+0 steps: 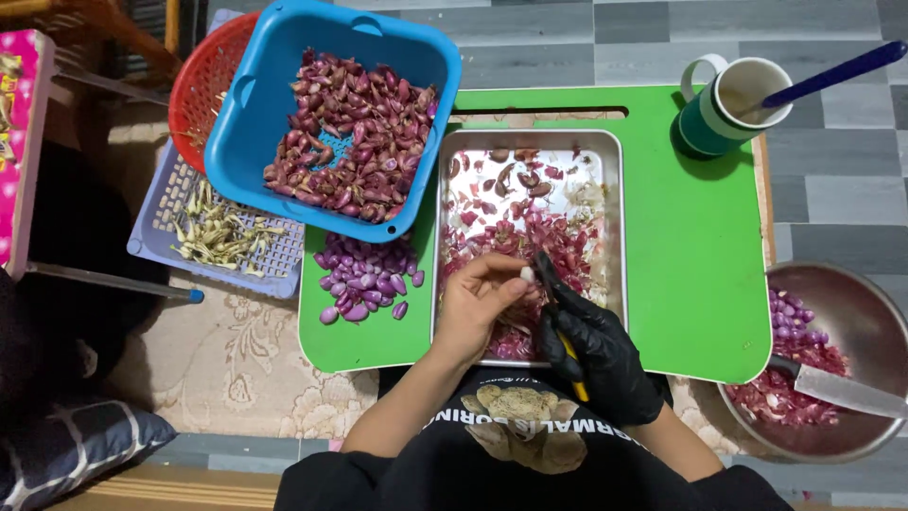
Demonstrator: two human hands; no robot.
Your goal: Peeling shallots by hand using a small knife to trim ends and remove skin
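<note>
Looks like a home setup where food prep gets done on the floor: a low green table (700, 274) is set over grey floor tiles (842, 180) and a patterned rug (236, 360), with a cushion (85, 445) and a mug (728, 104) kept nearby.

steel bowl (851, 293) cut off at right, knife blade (543, 268) mostly hidden
</note>
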